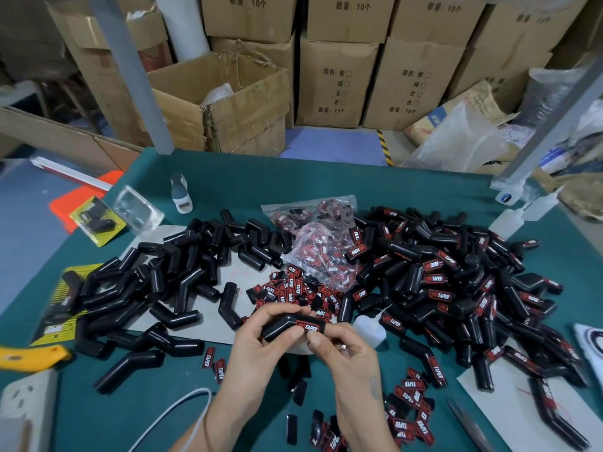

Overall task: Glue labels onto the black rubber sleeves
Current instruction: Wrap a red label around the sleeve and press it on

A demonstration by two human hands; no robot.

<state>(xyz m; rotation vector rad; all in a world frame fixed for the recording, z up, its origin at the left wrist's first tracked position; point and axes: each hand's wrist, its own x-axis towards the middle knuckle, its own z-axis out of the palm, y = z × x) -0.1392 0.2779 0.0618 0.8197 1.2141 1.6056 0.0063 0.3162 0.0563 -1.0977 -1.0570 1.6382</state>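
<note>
I hold one bent black rubber sleeve (280,326) in both hands above the green table. A red and black label (308,326) sits on its right half. My left hand (257,347) grips the sleeve's left end, fingers curled round it. My right hand (339,350) pinches the right end at the label. A pile of plain sleeves (169,282) lies to the left. Labelled sleeves (456,288) are heaped to the right. Loose labels (287,290) lie just beyond my hands, more labels (408,409) at lower right. A small white glue bottle (370,327) lies beside my right hand.
Clear bags of labels (319,243) rest at the table's middle. More squeeze bottles (509,220) stand at far right. A yellow tool (32,353), a white power strip (26,406) and a white cable (176,415) are at the left. Cardboard boxes (336,83) stand behind the table.
</note>
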